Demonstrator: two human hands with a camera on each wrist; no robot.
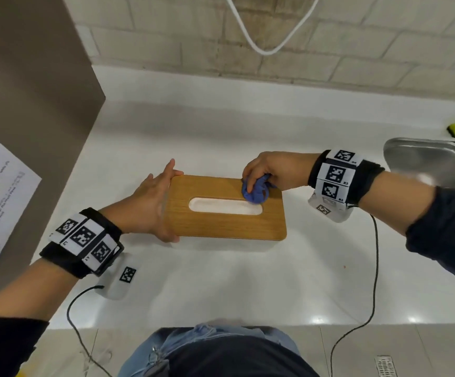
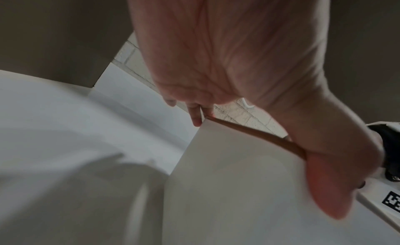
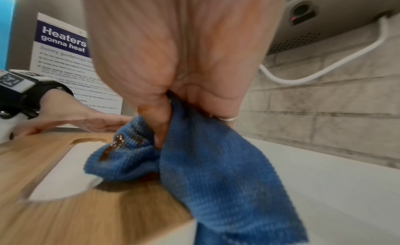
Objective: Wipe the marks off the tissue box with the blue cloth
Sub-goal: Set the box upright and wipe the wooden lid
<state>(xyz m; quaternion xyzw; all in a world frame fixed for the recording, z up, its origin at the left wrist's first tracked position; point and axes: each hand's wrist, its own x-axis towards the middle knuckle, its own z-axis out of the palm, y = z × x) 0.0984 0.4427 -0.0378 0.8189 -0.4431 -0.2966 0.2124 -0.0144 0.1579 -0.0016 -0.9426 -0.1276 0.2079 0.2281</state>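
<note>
Head view: tissue box (image 1: 229,210) with wooden lid set flat near middle of white bench (image 1: 220,281). Box's left end touched by left hand (image 1: 153,205), fingers straight along edge, thumb at near corner. Blue cloth (image 1: 256,191) bunched and gripped by right hand (image 1: 272,170), fingers curled round it, pressed on lid's far right part beside slot. Brown smear seen on cloth in right wrist view.
</note>
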